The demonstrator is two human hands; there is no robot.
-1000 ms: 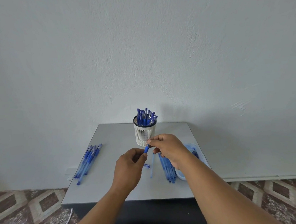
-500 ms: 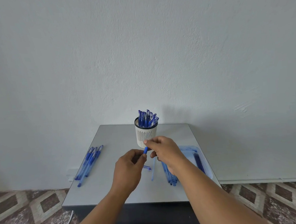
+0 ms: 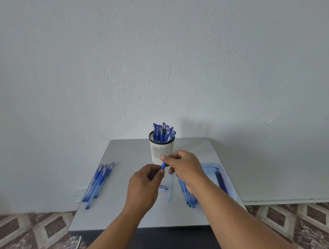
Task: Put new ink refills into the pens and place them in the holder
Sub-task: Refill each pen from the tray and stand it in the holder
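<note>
Head view
Left hand [image 3: 142, 186]: fingers curled, thumb and forefinger pinched on the lower end of a blue pen piece [image 3: 163, 166].
Right hand [image 3: 184, 166]: fingertips clamped on the piece's upper end, just before the holder [image 3: 162, 150].
Holder: upright at the table's [image 3: 127, 214] back, holding capped pens [image 3: 163, 133].
Loose pens [image 3: 99, 182]: table's left side.
Refills [image 3: 220, 180]: in the tray [image 3: 226, 178], right.
</note>
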